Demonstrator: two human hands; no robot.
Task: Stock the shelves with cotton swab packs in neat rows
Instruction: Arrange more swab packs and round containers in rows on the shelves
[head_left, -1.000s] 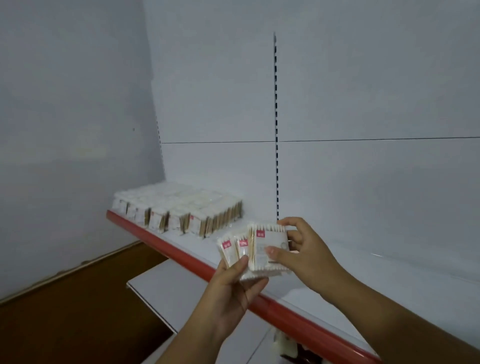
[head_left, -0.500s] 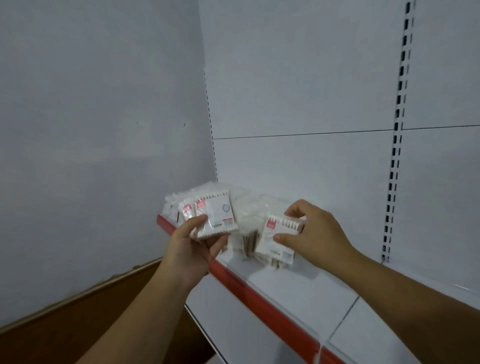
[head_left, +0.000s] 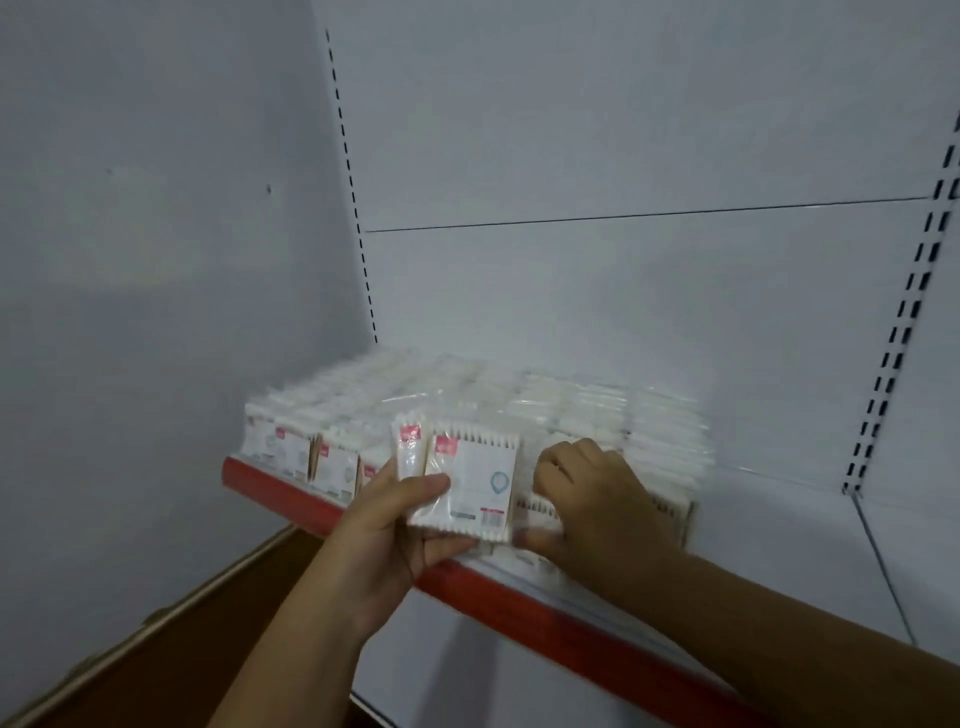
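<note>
Plastic packs (head_left: 472, 483) rise above left grip (head_left: 384, 525) (thumb pinning front).

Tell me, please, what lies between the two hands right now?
In the head view, the fanned cotton swab packs held by the left hand lie in the gap; the right hand grips another pack on the shelf.

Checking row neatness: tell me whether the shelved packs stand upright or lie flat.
Upright: the front packs stand on edge on the shelf, printed faces outward.

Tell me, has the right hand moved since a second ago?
Yes. The right hand has gone past the red shelf edge to the stocked packs.
</note>
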